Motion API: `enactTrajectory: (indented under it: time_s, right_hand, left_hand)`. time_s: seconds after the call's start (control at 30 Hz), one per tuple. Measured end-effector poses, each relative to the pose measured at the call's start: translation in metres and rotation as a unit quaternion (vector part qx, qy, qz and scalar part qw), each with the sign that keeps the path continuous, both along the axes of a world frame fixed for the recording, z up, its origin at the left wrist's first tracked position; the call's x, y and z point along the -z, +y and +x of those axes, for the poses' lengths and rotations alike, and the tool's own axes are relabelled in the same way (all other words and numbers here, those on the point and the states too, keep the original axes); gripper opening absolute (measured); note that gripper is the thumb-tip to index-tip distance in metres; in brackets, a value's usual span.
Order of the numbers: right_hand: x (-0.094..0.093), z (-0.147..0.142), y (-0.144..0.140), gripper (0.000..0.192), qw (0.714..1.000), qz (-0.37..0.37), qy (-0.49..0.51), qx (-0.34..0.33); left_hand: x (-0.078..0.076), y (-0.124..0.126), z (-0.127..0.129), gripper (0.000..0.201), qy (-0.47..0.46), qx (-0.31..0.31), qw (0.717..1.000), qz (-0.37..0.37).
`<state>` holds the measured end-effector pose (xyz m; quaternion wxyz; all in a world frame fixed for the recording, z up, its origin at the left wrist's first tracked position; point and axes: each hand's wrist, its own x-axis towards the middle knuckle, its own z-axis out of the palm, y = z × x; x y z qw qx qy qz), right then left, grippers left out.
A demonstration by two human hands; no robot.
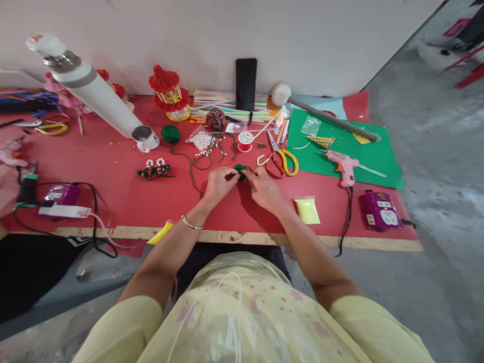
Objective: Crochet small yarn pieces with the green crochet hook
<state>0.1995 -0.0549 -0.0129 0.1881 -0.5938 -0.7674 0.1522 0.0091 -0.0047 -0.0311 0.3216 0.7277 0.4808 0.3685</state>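
Observation:
My left hand (218,184) and my right hand (264,188) meet over the red table (113,181), both pinching a small dark green yarn piece (240,170) between their fingertips. A green cord (191,166) trails from it leftward to a green yarn ball (171,133). Orange and yellow scissors (280,159) lie just right of my right hand. A red thread spool (245,141) and a bag of white beads (201,142) sit just beyond my hands.
A pink glue gun (343,165) lies on a green sheet (378,166). A purple power strip (380,210) and yellow packet (307,209) are at right. A white bottle (91,91), a white cup (145,138), a phone (246,83) and a red tasselled ornament (168,93) stand behind.

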Motion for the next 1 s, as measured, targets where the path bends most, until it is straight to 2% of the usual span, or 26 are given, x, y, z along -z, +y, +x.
enactTrajectory:
  time_s: [0.27, 0.4, 0.63, 0.83, 1.0]
  right_hand:
    - [-0.003, 0.013, 0.006, 0.051, 0.998, -0.025, 0.049, -0.032]
    - [-0.001, 0.019, 0.012, 0.05, 0.997, -0.036, 0.054, -0.041]
    - [0.002, 0.024, 0.023, 0.05, 0.993, -0.068, 0.088, -0.047]
    - [0.01, 0.026, 0.027, 0.045, 0.98, -0.066, 0.183, -0.049]
    - [0.005, 0.022, 0.027, 0.04, 0.976, -0.031, 0.215, -0.029]
  left_hand:
    - [0.001, -0.001, 0.003, 0.01, -0.009, -0.025, 1.0, -0.016]
    - [0.003, 0.0, 0.007, 0.016, -0.028, -0.025, 0.999, -0.02]
    - [0.007, 0.003, 0.013, 0.018, -0.036, -0.045, 0.998, 0.006]
    - [0.01, 0.004, 0.011, 0.015, -0.062, -0.038, 0.997, -0.008]
    - [0.01, 0.004, 0.011, 0.016, -0.075, -0.04, 0.996, -0.013]
